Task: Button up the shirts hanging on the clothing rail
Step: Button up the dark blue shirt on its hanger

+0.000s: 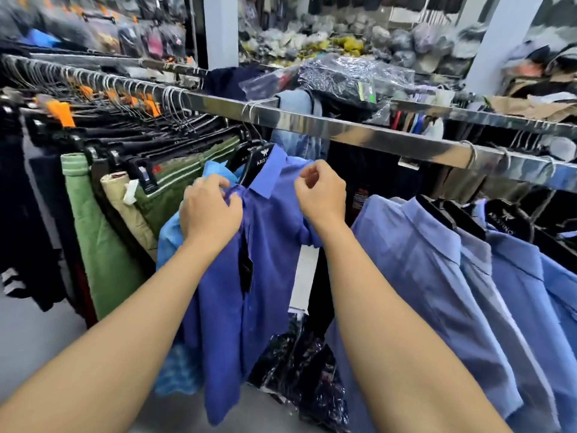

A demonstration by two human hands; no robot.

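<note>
Mid-frame, a dark blue shirt (265,245) on a black hanger (249,160), hooked over the shiny metal rail (343,132) that crosses the picture from upper left to right edge. Left hand (210,210) curled on the cloth just below the left collar point, fingertips pinching the front edge, seemingly to steady that side near the top button. Right hand (321,192) raised at the other shoulder, fingers bent and thumb meeting forefinger on the fabric edge; a pinch of the shirt by the look of it, though blur leaves the exact contact unsure. Both held high and close to the collar, likely because buttoning starts at the neck and needs the two front edges drawn together. Front of the shirt hanging open lower down, with a black tag (246,270) dangling along the placket. No button plainly visible. To the right of the frame, paler blue shirts (437,260) on more black hangers, waiting their turn. To the left, green trousers (93,232) and beige ones, then a dense row of dark garments on wire hooks with orange size markers (62,112). Behind the rail, plastic-wrapped packs (343,76) piled on top, white pillars, and heaps of bagged stock across the upper part of the frame. Grey floor (31,339) at lower left. A crowded clothing shop or stockroom, by all signs.
</note>
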